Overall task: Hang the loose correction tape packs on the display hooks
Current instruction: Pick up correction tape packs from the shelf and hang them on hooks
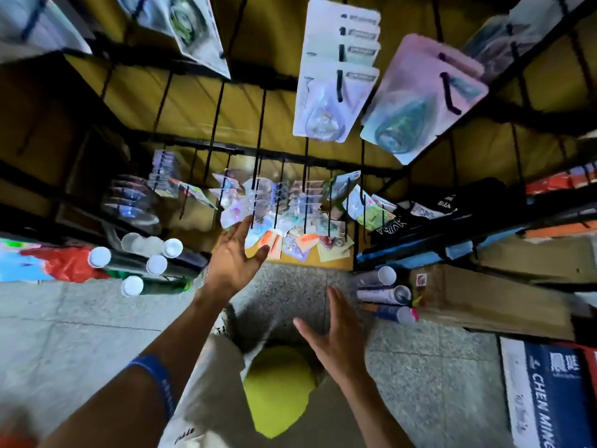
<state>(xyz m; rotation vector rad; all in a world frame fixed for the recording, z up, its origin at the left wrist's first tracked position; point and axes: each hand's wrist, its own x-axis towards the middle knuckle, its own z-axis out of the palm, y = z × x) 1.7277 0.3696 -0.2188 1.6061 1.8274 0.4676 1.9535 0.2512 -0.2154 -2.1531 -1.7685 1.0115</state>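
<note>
My left hand (234, 257) is reaching down toward the heap, fingers spread, nothing in them, fingertips just at a clear pack (235, 215) on the low hooks. My right hand (336, 337) hangs lower, palm open, fingers apart, empty too. The loose packs (300, 244) lie in a jumble on the yellow floor of the rack, under the bottom row of black hooks (258, 176); too blurred to count. Up near my head, one hook carries four white packs (336, 76) stacked front to back, and beside it a pink pack (420, 95) hangs with at least one more behind. Left of me, five white-capped tubes (145, 257) lie bundled; right, three tubes (387, 295).
</note>
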